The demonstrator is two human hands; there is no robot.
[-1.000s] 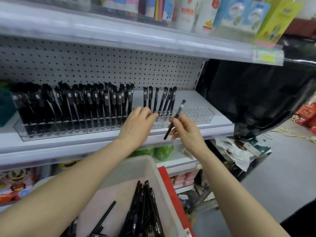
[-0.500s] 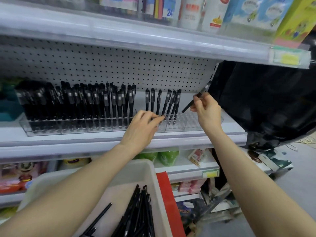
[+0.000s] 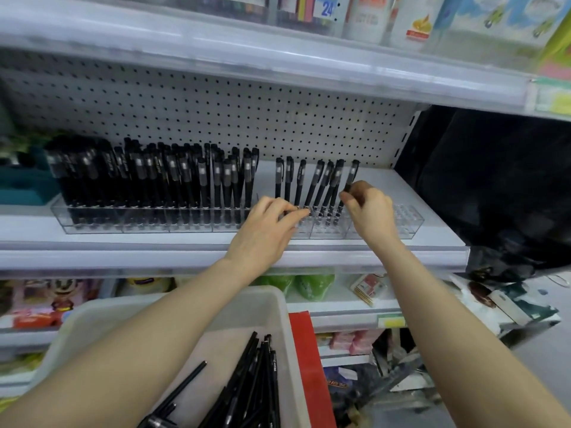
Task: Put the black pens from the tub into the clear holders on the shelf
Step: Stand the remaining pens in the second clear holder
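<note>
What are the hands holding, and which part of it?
The right hand pinches a black pen by the middle of its barrel, tip down in the clear holder. The left hand holds nothing; its fingers rest on the holder.

White pegboard (image 3: 216, 112) behind and above the right grip (image 3: 369, 211). Black plastic sheet (image 3: 494, 186) well to its right. Teal box (image 3: 21, 186) far left. Green packets (image 3: 296, 285) straight below, yellow price tag (image 3: 391, 321) just under those. Red board (image 3: 306, 366) lower still. Cartons (image 3: 411, 20) overhead.
</note>
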